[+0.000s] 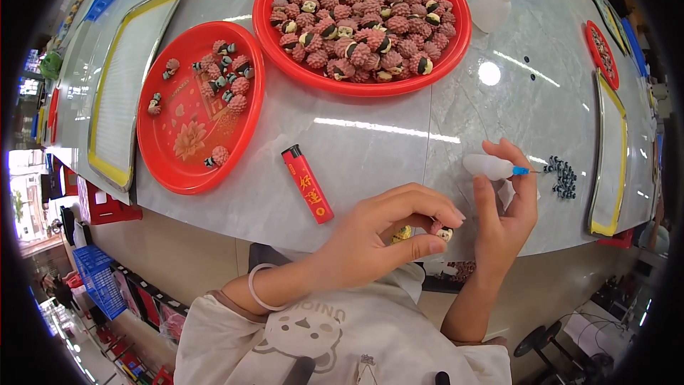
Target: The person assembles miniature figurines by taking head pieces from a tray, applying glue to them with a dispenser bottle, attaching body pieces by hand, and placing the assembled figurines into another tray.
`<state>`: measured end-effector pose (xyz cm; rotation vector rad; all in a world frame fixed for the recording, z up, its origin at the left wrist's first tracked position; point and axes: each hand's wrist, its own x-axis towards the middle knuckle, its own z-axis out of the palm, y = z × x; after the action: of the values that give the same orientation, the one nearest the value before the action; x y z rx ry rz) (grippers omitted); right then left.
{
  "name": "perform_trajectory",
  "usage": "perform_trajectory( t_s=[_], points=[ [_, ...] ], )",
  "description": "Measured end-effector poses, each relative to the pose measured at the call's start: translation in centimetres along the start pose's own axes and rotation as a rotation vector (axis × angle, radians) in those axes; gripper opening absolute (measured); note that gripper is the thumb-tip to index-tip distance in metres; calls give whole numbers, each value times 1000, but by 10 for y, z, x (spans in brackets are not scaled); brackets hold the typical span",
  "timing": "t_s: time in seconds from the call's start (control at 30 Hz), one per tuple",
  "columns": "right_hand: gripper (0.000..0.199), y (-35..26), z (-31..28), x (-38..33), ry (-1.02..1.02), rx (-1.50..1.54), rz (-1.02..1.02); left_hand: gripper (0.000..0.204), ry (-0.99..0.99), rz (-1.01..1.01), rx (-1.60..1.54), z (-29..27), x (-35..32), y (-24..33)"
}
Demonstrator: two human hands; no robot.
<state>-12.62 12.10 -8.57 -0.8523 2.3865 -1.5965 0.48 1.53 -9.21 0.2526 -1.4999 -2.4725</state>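
My left hand (385, 232) pinches a small pink figurine (444, 233) with a pale face between thumb and fingers, above the table's near edge. A bit of gold-coloured stuff (402, 234) shows behind the fingers; I cannot make out what it is. My right hand (506, 214) closes its thumb and fingers around a white squeeze bottle (486, 165), held sideways. Its blue needle tip (521, 170) points right, toward a cluster of small dark bluish pieces (561, 177) on the table.
A large red tray (265, 57) heaped with pink figurines stands at the back. Left of it a red plate (153, 164) carries several figurines. A red lighter (307, 184) lies nearer me. A second white bottle (493, 8) and yellow-edged trays (114, 100) flank the work area.
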Motion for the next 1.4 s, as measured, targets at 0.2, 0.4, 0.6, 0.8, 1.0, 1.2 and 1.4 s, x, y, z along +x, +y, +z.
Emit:
perform_trajectory(
  t_s=[0.2, 0.4, 0.6, 0.8, 1.0, 1.2, 1.4],
  points=[
    [37, 0, -7, -4, -48, 55, 27, 21, 35, 21, -186, -3, -2, 2],
    [42, -3, -27, -21, 26, 285, 15, 23, 84, -57, -232, -5, -3, 7],
    [52, -2, -46, -33, -38, 430, 140, 27, 94, -43, -358, -6, -3, 4],
    [55, -4, -53, -21, 16, 460, 88, 31, 139, -74, -334, -9, -3, 2],
    [50, -19, -38, -6, 82, 431, -123, 25, 9, 97, -420, -14, -1, -7],
    [51, -22, -49, -5, -76, 299, -132, 25, 25, 103, -410, -14, -1, -7],
    [49, -24, -44, -4, -134, 195, -152, 25, 51, 86, -397, -10, -2, -4]
  ],
)
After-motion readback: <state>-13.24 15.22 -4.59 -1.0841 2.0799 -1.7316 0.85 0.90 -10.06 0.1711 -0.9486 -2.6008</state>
